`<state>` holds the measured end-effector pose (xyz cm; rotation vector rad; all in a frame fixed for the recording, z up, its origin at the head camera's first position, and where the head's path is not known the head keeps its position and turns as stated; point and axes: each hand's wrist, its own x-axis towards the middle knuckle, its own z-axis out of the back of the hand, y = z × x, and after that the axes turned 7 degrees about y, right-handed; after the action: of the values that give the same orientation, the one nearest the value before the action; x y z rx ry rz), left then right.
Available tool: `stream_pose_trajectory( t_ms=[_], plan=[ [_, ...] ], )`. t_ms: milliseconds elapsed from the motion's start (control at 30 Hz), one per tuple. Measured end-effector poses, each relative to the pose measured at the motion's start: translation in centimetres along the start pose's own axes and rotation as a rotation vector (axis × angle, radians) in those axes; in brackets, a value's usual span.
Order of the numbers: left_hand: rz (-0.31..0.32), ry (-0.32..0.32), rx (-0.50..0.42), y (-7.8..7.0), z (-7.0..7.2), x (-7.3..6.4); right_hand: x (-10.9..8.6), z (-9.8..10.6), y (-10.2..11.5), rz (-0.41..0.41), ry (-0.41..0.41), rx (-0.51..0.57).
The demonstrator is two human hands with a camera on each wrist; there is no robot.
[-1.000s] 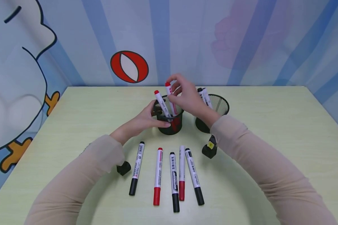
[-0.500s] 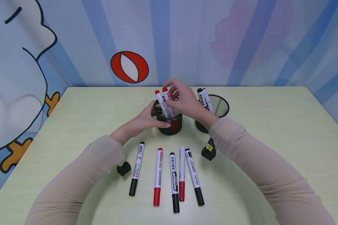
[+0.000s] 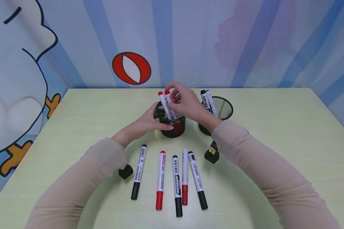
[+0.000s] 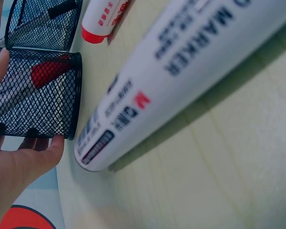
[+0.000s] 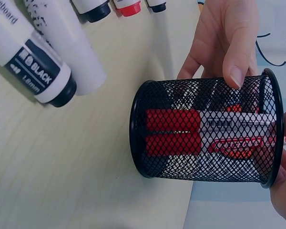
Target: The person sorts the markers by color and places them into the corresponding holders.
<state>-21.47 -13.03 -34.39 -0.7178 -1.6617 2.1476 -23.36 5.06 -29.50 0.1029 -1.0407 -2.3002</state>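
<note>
My left hand (image 3: 141, 124) grips a black mesh pen cup (image 3: 169, 134) from the left, thumb across its front. Two red whiteboard markers stand in it; their lower red ends show through the mesh in the right wrist view. My right hand (image 3: 187, 101) reaches over the rim, pinching the right-hand red marker (image 3: 169, 98) near its top. Beside it leans the other red marker (image 3: 163, 103), untouched. In the right wrist view my left thumb presses the mesh wall (image 5: 219, 167), and the right fingers are partly cut off at the frame edge.
A second mesh cup (image 3: 227, 109), holding a black marker (image 3: 205, 101) and another white-bodied one, stands to the right behind my right wrist. Several red and black markers lie in front on the table (image 3: 103, 203), including a red marker (image 3: 160, 175) and a black marker (image 3: 139, 171).
My right hand has moved down and slightly left, lowering the red marker deeper into the cup beside the other one. The left hand has stayed in place on the cup.
</note>
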Motion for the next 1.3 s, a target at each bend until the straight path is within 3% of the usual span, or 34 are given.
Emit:
stream_pose_trajectory(
  t_ms=[433,1000,1300],
  plan=[
    [0.021,-0.008,0.004,0.2,0.0,0.2,0.1,0.0,0.1,-0.030,-0.004,-0.042],
    [0.019,-0.012,-0.007,0.1,0.0,0.2,0.1,0.2,-0.1,0.012,-0.038,-0.051],
    [-0.013,-0.021,0.009,-0.1,0.3,-0.1,0.0,1.1,0.5,-0.007,-0.040,-0.038]
  ],
)
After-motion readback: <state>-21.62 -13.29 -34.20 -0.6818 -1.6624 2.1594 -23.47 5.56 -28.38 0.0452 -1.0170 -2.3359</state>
